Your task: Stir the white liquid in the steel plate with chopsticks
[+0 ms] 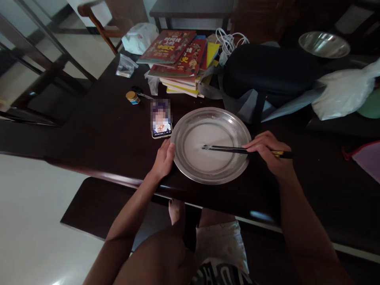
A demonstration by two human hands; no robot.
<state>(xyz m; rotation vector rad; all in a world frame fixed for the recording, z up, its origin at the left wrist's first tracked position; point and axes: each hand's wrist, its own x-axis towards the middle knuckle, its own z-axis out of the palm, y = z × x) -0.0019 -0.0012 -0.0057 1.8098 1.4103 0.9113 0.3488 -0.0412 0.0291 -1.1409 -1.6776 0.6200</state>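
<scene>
Left hand (164, 158) grips the plate (237, 130) rim at the table (103, 130) edge; right hand (267, 152) is closed on chopsticks (225, 149), tips in the white batter (208, 144). I'd stir gently, keeping it steady so nothing slops over.

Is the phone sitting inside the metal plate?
No, the phone lies on the dark table just left of the metal plate.

A phone (162, 123) is lying on the dark desk (97, 130), just in front of a stack of books (181, 59). Left of that stack a small yellow-capped jar (132, 97) is standing; right of it a black case (267, 69) is resting, with a steel bowl (324, 44) sitting beyond
</scene>
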